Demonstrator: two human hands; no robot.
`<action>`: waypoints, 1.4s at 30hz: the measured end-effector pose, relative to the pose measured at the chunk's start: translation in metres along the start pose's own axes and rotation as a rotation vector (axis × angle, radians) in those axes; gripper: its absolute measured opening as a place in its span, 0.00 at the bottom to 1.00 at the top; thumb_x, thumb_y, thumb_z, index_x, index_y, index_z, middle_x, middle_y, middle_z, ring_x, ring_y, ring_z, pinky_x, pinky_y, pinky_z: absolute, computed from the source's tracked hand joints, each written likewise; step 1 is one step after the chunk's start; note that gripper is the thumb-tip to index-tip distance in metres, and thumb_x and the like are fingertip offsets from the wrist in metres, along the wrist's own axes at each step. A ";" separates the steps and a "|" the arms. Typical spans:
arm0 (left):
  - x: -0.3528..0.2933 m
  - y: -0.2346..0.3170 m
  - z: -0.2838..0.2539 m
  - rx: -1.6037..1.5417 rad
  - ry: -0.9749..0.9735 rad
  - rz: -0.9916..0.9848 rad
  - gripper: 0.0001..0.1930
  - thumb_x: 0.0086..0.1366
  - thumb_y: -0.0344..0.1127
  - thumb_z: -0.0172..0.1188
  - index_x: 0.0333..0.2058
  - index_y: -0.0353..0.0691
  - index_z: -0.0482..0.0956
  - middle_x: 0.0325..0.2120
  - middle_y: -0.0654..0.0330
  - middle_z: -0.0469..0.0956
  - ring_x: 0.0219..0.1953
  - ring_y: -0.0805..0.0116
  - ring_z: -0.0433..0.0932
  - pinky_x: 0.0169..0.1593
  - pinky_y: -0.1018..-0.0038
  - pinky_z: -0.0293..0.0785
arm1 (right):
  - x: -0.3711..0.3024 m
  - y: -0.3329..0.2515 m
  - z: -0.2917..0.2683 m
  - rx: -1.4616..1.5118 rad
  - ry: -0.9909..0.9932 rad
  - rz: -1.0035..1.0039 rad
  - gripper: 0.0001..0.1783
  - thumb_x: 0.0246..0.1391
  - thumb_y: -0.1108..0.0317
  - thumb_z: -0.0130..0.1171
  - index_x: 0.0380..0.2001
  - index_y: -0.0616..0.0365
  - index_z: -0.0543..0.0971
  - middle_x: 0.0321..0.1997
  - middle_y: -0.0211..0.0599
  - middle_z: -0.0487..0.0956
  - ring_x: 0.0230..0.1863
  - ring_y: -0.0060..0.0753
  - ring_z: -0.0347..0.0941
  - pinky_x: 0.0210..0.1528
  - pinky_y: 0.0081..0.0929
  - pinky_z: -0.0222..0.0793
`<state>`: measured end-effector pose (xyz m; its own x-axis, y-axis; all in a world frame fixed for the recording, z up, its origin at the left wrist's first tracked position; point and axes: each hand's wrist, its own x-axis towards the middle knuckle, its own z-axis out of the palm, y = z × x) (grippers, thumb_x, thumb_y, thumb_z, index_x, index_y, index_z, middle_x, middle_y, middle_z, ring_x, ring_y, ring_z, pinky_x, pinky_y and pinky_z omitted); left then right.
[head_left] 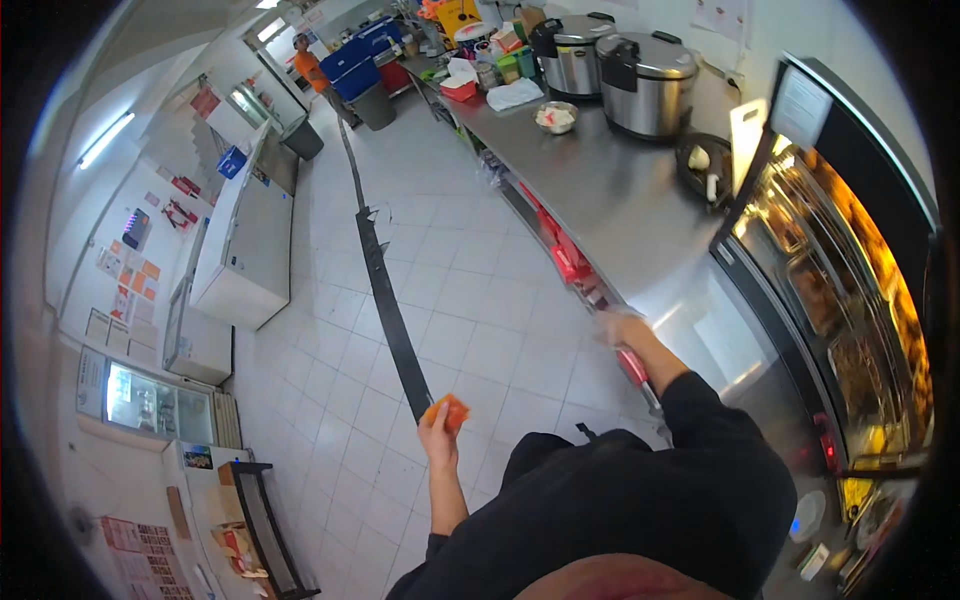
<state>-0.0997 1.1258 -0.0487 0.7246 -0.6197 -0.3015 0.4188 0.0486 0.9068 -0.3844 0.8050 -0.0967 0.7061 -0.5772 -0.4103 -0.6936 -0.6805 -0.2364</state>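
My left hand point(437, 440) is closed on a small orange-red packet point(454, 412), held out over the tiled floor. Its exact kind does not show. Smeared by motion, my right hand point(622, 328) is at the front edge of the steel counter point(590, 190), beside the red items point(567, 258) that line the space under the counter top. Whether its fingers hold anything is lost in the blur. Another red item point(632, 366) shows just below that hand.
Two large steel rice cookers point(650, 85), a bowl of food point(556, 118) and a black pan point(704, 168) stand on the counter. To the right is a lit glass food warmer point(830, 280). A black strip point(385, 290) crosses the floor; chest freezers point(235, 240) line the left; a person point(312, 72) stands far back.
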 end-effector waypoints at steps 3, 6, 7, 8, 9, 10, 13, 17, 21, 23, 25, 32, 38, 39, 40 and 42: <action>0.071 0.006 0.004 -0.061 0.121 -0.008 0.10 0.63 0.31 0.60 0.40 0.31 0.77 0.32 0.57 0.79 0.33 0.66 0.80 0.35 0.74 0.79 | 0.147 -0.025 -0.061 -0.076 0.051 -0.278 0.27 0.54 0.47 0.52 0.51 0.51 0.75 0.57 0.44 0.73 0.56 0.50 0.69 0.58 0.41 0.65; 0.154 0.007 0.000 -0.070 0.167 -0.020 0.10 0.64 0.32 0.60 0.40 0.33 0.77 0.32 0.58 0.79 0.32 0.67 0.80 0.35 0.75 0.79 | 0.250 -0.048 -0.100 0.019 0.182 -0.553 0.24 0.55 0.48 0.51 0.50 0.50 0.76 0.56 0.42 0.74 0.55 0.47 0.70 0.58 0.39 0.65; 0.193 0.012 0.000 -0.080 0.155 0.005 0.10 0.64 0.32 0.60 0.40 0.33 0.77 0.32 0.58 0.79 0.31 0.68 0.80 0.35 0.74 0.79 | 0.275 -0.057 -0.108 0.177 0.156 -0.476 0.23 0.56 0.49 0.50 0.49 0.50 0.77 0.55 0.42 0.75 0.55 0.46 0.71 0.58 0.38 0.65; 0.229 0.015 -0.004 -0.095 0.151 0.015 0.09 0.64 0.32 0.60 0.40 0.33 0.77 0.32 0.58 0.79 0.31 0.68 0.80 0.35 0.74 0.79 | 0.294 -0.064 -0.112 0.330 0.111 -0.390 0.22 0.57 0.49 0.50 0.48 0.50 0.78 0.54 0.41 0.76 0.54 0.45 0.71 0.58 0.37 0.66; 0.256 0.024 0.009 -0.119 0.141 0.018 0.09 0.64 0.32 0.60 0.40 0.34 0.77 0.32 0.58 0.79 0.31 0.68 0.80 0.34 0.74 0.79 | 0.309 -0.058 -0.119 0.292 0.215 -0.321 0.21 0.57 0.50 0.50 0.46 0.52 0.79 0.52 0.41 0.77 0.53 0.43 0.72 0.57 0.36 0.66; 0.284 0.036 0.021 -0.022 0.134 -0.001 0.11 0.65 0.35 0.56 0.42 0.33 0.76 0.33 0.56 0.79 0.35 0.66 0.80 0.33 0.75 0.74 | 0.321 -0.049 -0.123 0.255 0.319 -0.254 0.20 0.58 0.51 0.51 0.43 0.53 0.81 0.50 0.41 0.78 0.52 0.42 0.73 0.56 0.34 0.67; 0.386 0.086 0.091 0.040 0.076 -0.115 0.11 0.65 0.36 0.57 0.42 0.35 0.76 0.33 0.58 0.80 0.35 0.67 0.81 0.37 0.75 0.76 | 0.386 0.041 -0.144 0.561 0.783 0.020 0.18 0.60 0.56 0.50 0.38 0.59 0.82 0.43 0.42 0.81 0.49 0.37 0.75 0.51 0.30 0.70; 0.524 0.137 0.245 0.104 -0.260 -0.057 0.13 0.64 0.35 0.59 0.43 0.32 0.77 0.33 0.56 0.80 0.33 0.68 0.82 0.39 0.74 0.80 | 0.476 0.304 -0.162 0.858 1.104 0.285 0.25 0.62 0.47 0.49 0.49 0.57 0.75 0.30 0.38 0.77 0.23 0.32 0.75 0.19 0.29 0.70; 0.628 0.117 0.357 0.119 -0.413 -0.048 0.16 0.64 0.38 0.59 0.46 0.33 0.76 0.35 0.56 0.80 0.37 0.65 0.81 0.43 0.70 0.78 | 0.527 0.382 -0.218 1.411 0.950 0.665 0.26 0.60 0.44 0.51 0.55 0.44 0.72 0.29 0.37 0.75 0.19 0.31 0.71 0.16 0.29 0.67; 0.655 0.098 0.414 0.081 -0.422 -0.092 0.15 0.65 0.37 0.58 0.45 0.32 0.76 0.35 0.56 0.80 0.36 0.64 0.81 0.43 0.70 0.79 | 0.561 0.399 -0.239 1.551 0.897 0.699 0.25 0.60 0.44 0.50 0.57 0.40 0.70 0.30 0.36 0.75 0.18 0.30 0.70 0.15 0.28 0.66; 0.670 0.093 0.438 0.091 -0.401 -0.152 0.15 0.66 0.36 0.57 0.45 0.31 0.76 0.35 0.55 0.80 0.36 0.64 0.81 0.43 0.70 0.79 | 0.587 0.372 -0.270 1.651 0.726 0.757 0.24 0.60 0.46 0.50 0.58 0.38 0.69 0.31 0.36 0.75 0.18 0.30 0.69 0.15 0.26 0.65; 0.758 0.105 0.493 0.151 -0.447 -0.226 0.16 0.66 0.37 0.56 0.47 0.31 0.73 0.37 0.55 0.77 0.39 0.65 0.79 0.45 0.69 0.78 | 0.683 0.403 -0.207 1.532 1.283 0.238 0.35 0.60 0.65 0.53 0.68 0.35 0.55 0.48 0.41 0.77 0.31 0.33 0.76 0.22 0.28 0.73; 0.849 0.099 0.550 0.214 -0.539 -0.408 0.16 0.64 0.40 0.61 0.46 0.37 0.75 0.39 0.59 0.78 0.40 0.68 0.80 0.43 0.71 0.78 | 0.739 0.381 -0.192 1.380 1.410 0.317 0.39 0.58 0.70 0.55 0.69 0.39 0.52 0.54 0.45 0.75 0.41 0.40 0.77 0.30 0.32 0.77; 0.869 0.089 0.558 0.187 -0.589 -0.442 0.17 0.63 0.41 0.62 0.46 0.37 0.75 0.39 0.59 0.79 0.39 0.69 0.81 0.41 0.71 0.79 | 0.742 0.367 -0.200 1.448 1.368 0.339 0.39 0.58 0.70 0.56 0.69 0.41 0.52 0.54 0.46 0.75 0.42 0.40 0.76 0.32 0.32 0.77; 0.877 0.090 0.573 0.172 -0.606 -0.468 0.16 0.63 0.41 0.62 0.46 0.38 0.76 0.38 0.60 0.79 0.39 0.69 0.81 0.41 0.71 0.79 | 0.741 0.354 -0.207 1.512 1.329 0.369 0.40 0.57 0.70 0.57 0.69 0.42 0.52 0.54 0.46 0.75 0.44 0.40 0.76 0.35 0.32 0.77; 0.895 0.111 0.615 0.145 -0.654 -0.506 0.16 0.63 0.41 0.63 0.45 0.40 0.76 0.37 0.61 0.80 0.38 0.70 0.81 0.40 0.72 0.79 | 0.752 0.342 -0.232 1.520 1.323 0.362 0.40 0.57 0.70 0.58 0.69 0.45 0.52 0.55 0.46 0.74 0.45 0.39 0.75 0.38 0.31 0.76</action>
<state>0.2585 0.0950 -0.0370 -0.0139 -0.8712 -0.4908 0.5006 -0.4309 0.7508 -0.0572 0.0337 -0.2815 -0.2955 -0.9553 -0.0072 0.1612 -0.0425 -0.9860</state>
